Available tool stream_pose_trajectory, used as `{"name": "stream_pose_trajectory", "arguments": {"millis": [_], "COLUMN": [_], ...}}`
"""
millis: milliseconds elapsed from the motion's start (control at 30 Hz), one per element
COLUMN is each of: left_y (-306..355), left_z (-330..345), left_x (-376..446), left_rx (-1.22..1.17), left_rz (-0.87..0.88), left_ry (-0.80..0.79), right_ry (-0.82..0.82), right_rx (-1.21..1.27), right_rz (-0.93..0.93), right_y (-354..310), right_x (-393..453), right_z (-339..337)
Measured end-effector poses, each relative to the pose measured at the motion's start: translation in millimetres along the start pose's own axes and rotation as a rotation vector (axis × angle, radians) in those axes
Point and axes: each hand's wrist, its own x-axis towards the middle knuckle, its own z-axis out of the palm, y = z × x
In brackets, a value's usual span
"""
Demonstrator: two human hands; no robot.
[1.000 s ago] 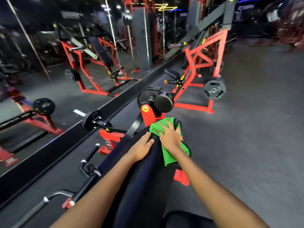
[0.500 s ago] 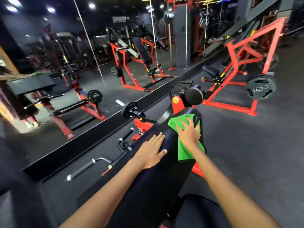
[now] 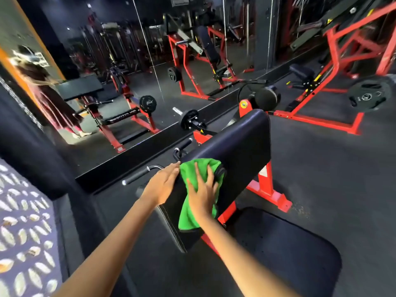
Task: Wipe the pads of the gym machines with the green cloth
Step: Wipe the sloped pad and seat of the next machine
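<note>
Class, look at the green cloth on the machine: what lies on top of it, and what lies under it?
On the green cloth lies the right hand, fingers spread. Under it is the black pad; the covered part of the pad cannot be seen.

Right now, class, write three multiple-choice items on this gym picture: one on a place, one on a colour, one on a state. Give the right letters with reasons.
1. Where does the green cloth lie?
A. on the floor
B. on the black pad
C. on the weight plate

2. What colour is the machine frame under the pad?
A. red
B. blue
C. white

3. How is the right hand placed?
A. lifted clear of the cloth
B. pressed flat on the cloth
C. gripping a handle

Key: B, the cloth drapes over the pad's near end; A, red legs show beneath the pad; B, its fingers lie spread on the cloth, while the left hand rests at the pad's edge.
</note>
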Motion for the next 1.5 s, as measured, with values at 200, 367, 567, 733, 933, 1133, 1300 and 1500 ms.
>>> {"name": "stream_pose_trajectory", "arguments": {"millis": [200, 367, 567, 733, 933, 1133, 1300, 1500], "left_y": [3.2, -1.3, 0.6, 3.7, 2.8, -0.9, -2.1, 0.4], "left_z": [-6.6, -4.5, -5.6, -9.1, -10.9, -10.3, 0.0, 6.0], "left_x": [-10.4, -8.8, -14.8, -16.8, -17.1, -20.1, -15.9, -19.0], "left_rx": [-0.284, -0.46, -0.463, -0.435, -0.41, -0.329, 0.212, 0.598], "left_rz": [-0.044, -0.055, -0.021, 0.005, 0.034, 0.086, 0.28, 0.368], "left_ry": [0.088, 0.133, 0.091, 0.05, 0.021, 0.025, -0.04, -0.033], "right_ry": [0.1, 0.129, 0.143, 0.219, 0.156, 0.103, 0.219, 0.283], "right_rx": [0.263, 0.204, 0.21, 0.338, 0.117, 0.239, 0.182, 0.258], "right_rz": [0.118, -0.099, -0.106, 0.057, -0.084, 0.229, 0.26, 0.453], "right_y": [30.5, -20.3, 28.9, -10.1, 11.5, -8.4, -14.3, 35.5], "right_x": [-23.2, -44.7, -83.5, -69.1, -105.6, -83.1, -86.9, -70.4], "right_z": [21.7, 30.2, 52.9, 56.7, 68.1, 63.7, 76.2, 83.5]}}
